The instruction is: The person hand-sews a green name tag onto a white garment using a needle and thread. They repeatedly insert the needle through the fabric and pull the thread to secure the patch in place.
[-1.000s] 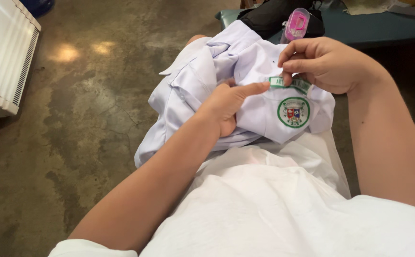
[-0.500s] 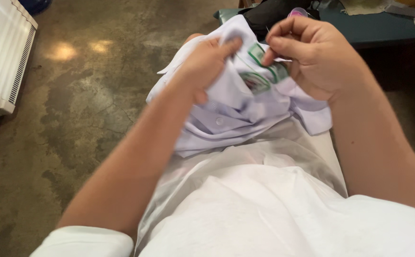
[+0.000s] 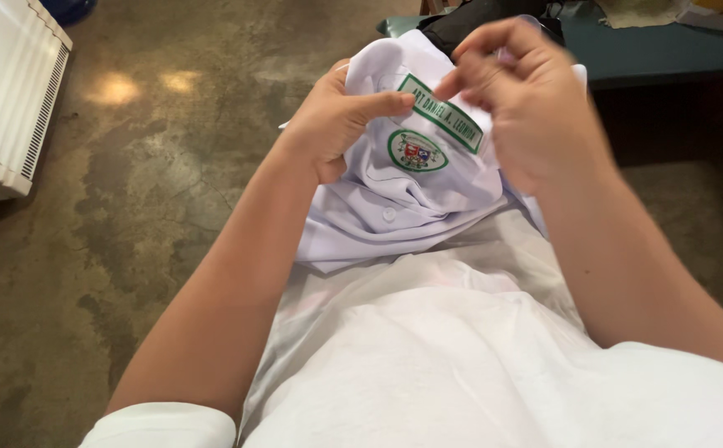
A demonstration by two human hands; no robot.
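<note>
A white shirt (image 3: pixel 395 211) lies bunched on my lap, raised toward me. On it sit a round green-rimmed badge (image 3: pixel 418 152) and a green-edged rectangular name patch (image 3: pixel 444 116). My left hand (image 3: pixel 337 120) grips the shirt cloth, its thumb pressing beside the patch's left end. My right hand (image 3: pixel 527 99) pinches the patch's upper right edge with its fingertips; the patch's right end is hidden behind those fingers. A white button shows lower on the shirt.
Stained concrete floor (image 3: pixel 146 191) spreads to the left. A white slatted appliance (image 3: pixel 4 91) stands at the far left. A dark teal table (image 3: pixel 652 50) with papers runs along the top right, a dark bag beside it.
Both hands lifted the shirt and turned it, so the patch and round badge now face me flat. My right hand shifted from gripping bunched cloth to pinching the patch edge.
</note>
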